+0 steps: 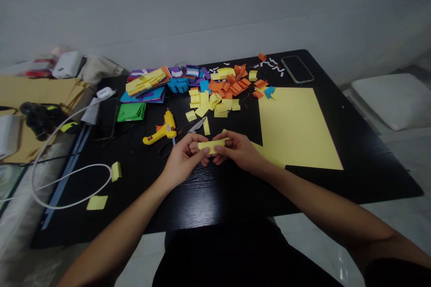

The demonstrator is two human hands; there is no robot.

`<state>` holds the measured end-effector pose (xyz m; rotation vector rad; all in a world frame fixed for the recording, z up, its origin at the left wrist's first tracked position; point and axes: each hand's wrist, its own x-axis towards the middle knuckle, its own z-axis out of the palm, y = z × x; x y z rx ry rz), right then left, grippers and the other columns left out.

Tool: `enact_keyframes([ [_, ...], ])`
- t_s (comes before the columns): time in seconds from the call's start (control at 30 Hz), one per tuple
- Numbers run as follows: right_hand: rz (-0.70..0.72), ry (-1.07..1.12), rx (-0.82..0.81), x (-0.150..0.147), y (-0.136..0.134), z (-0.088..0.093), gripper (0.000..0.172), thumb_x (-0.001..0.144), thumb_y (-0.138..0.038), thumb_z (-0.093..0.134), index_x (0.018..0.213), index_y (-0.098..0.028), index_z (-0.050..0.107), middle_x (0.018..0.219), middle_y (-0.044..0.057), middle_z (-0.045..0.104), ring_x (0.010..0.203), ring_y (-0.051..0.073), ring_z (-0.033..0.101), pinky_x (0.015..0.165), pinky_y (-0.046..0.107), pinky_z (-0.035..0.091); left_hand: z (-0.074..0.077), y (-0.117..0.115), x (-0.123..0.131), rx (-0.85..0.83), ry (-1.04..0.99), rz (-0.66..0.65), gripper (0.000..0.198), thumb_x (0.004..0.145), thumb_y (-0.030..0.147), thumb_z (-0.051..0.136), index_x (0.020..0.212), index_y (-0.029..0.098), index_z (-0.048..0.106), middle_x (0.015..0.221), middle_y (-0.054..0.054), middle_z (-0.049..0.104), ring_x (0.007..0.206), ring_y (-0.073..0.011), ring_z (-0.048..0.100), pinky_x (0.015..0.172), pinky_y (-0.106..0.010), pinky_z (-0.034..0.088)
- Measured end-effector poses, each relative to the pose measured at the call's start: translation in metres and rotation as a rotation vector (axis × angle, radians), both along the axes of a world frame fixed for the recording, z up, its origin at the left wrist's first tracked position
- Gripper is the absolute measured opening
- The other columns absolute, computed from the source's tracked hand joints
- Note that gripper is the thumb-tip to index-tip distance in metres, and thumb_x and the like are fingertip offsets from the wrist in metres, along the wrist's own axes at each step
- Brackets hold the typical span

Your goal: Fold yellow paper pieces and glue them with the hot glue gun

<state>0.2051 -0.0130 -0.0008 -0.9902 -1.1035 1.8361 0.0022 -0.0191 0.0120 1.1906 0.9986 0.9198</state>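
Between my two hands, just above the black table (208, 202), is a small yellow paper strip (211, 145). My left hand (186, 152) pinches its left end between thumb and fingers. The right end is gripped by my right hand (237, 150) in the same way. Scissors (197, 125) lie just beyond my left hand, their handles partly hidden. A yellow glue gun (163, 129) rests to the left of them. Past my hands is a pile of folded yellow paper pieces (220, 106), with orange paper pieces (232, 85) behind it.
A large yellow sheet (299, 125) covers part of the table's right side, with a phone (297, 69) behind it. Stacked coloured paper (148, 83) and green paper (131, 111) lie at the back left. A white cable (72, 170) loops over the left edge.
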Motion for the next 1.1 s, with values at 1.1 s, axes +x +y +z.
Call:
enact_keyframes([
  [1.1,-0.209,-0.087,0.087,-0.0037,0.0014,-0.0067,0.048,0.073,-0.042,0.089,0.102,-0.02,0.058,0.073,-0.001,0.076,0.067,0.018,0.077,0.073,0.034,0.065,-0.0016,-0.0009,-0.002,0.01,0.024,-0.084,0.046,0.09,0.031,0.076,0.127,0.017,0.052,0.083,-0.005,0.078,0.073,-0.0186,0.077,0.073,-0.033,0.064],
])
